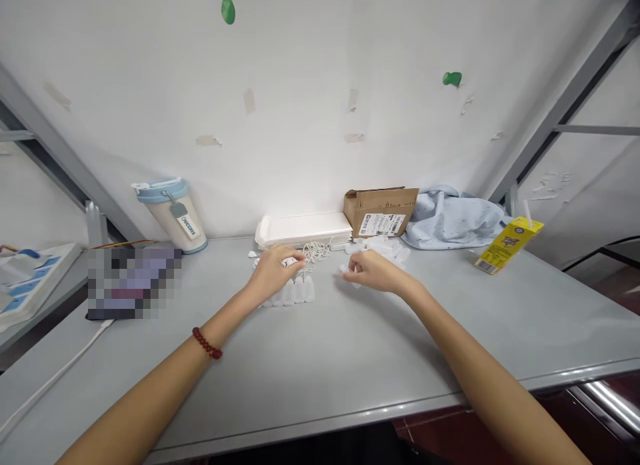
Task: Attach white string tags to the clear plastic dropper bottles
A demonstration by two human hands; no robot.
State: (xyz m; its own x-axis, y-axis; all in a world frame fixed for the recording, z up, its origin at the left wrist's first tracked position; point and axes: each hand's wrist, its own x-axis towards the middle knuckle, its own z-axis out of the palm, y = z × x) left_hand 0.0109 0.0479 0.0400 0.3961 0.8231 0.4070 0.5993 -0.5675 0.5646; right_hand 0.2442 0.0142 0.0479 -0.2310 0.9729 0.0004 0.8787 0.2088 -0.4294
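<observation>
Bare forearms point(480, 365) beside round-tipped translucent pieces point(299, 291)

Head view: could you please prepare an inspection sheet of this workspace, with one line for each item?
Surface: grey table, with things mostly along its back and left.
Job's things: row of translucent pieces, white cord tangle, loose pile of translucent pieces.
Clutter: tumbler, stack of white trays, cardboard box, blue cloth, yellow carton, pixelated device.
Hands: left hand at the row, any hold unclear; right hand pinches a small whitish piece.
Cables: white cable leading to the pixelated device.
Surroundings: white wall with tape scraps and two green patches.
</observation>
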